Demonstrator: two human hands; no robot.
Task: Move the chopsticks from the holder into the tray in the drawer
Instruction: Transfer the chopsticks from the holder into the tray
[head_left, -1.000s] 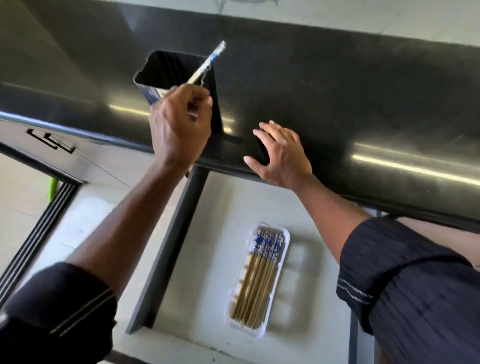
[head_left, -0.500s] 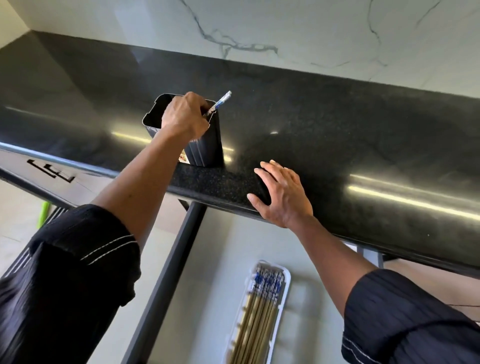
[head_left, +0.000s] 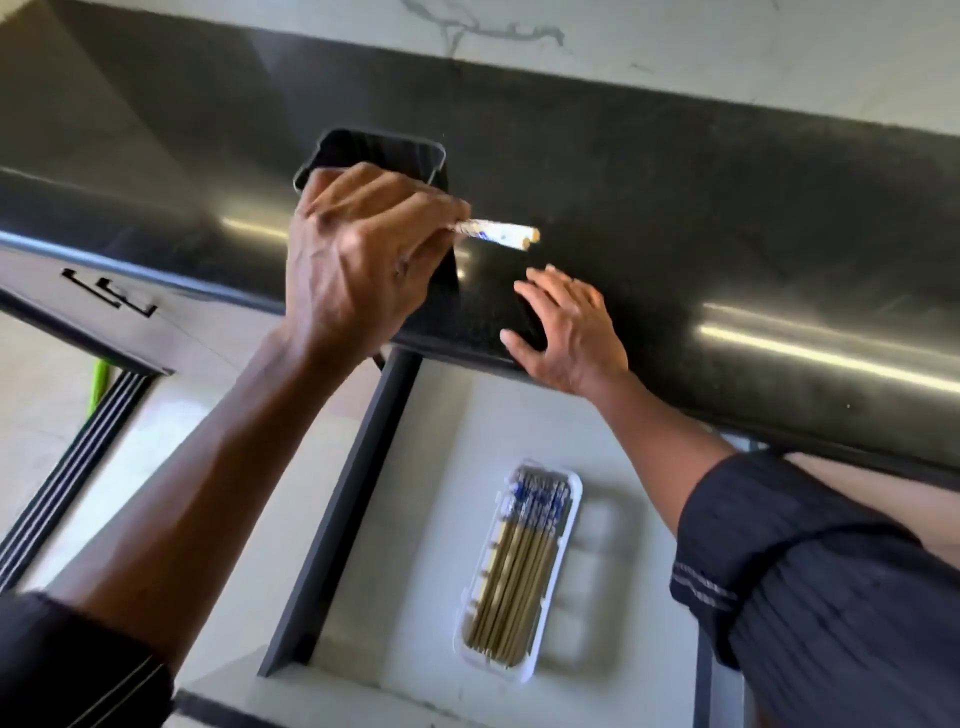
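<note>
My left hand (head_left: 358, 260) grips chopsticks (head_left: 498, 234) whose blue-and-white patterned ends stick out to the right, level over the counter. The hand is in front of the dark square holder (head_left: 379, 150), which stands on the black countertop (head_left: 727, 218); the holder's inside is hidden. My right hand (head_left: 569, 332) lies flat on the counter's front edge, fingers spread, holding nothing. Below, in the open drawer (head_left: 426, 519), a white tray (head_left: 563, 561) holds several chopsticks (head_left: 514, 571) lying side by side, patterned ends toward the counter.
The drawer's dark side wall (head_left: 343, 519) runs down the left of the tray. A closed cabinet front with a black handle (head_left: 111, 291) is at the left. Pale floor and a green object (head_left: 98, 379) show lower left. A marble wall backs the counter.
My left hand has lifted out of the holder with chopsticks, and they now point right instead of up. My right hand has stayed on the counter edge. The camera tilted down.
</note>
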